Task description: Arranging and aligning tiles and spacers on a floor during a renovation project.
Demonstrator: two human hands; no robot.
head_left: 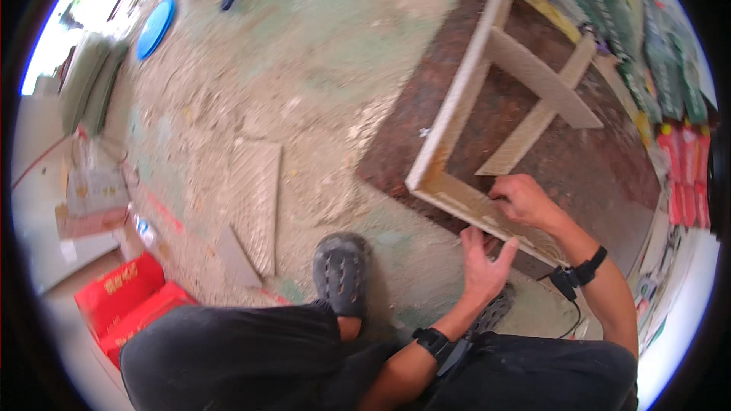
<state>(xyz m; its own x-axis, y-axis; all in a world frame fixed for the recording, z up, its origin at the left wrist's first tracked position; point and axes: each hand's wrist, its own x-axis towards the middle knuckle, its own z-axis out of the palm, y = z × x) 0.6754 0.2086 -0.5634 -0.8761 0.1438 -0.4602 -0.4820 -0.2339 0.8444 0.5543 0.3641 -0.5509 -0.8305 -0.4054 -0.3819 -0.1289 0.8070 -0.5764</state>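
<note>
The angled frame (pixel 461 103) is standing on the brown slab (pixel 609 175). Along the slab's near edge, the left hand (pixel 486 265) is spreading thumb and fingers against the frame's outer side; the right hand (pixel 525 202) is curling inside, its grip unclear.

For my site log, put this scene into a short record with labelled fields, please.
Left hand: at the outer face of the near side of a pale, straight-edged frame
Right hand: fingers at that side's inner face
Under frame: dark brown, mottled, flat slab
Inside frame: two crossed, pale, flat strips
Left of scene: round, flat blue lid; bright red packages
Unclear: whether either hand grips the frame
</note>
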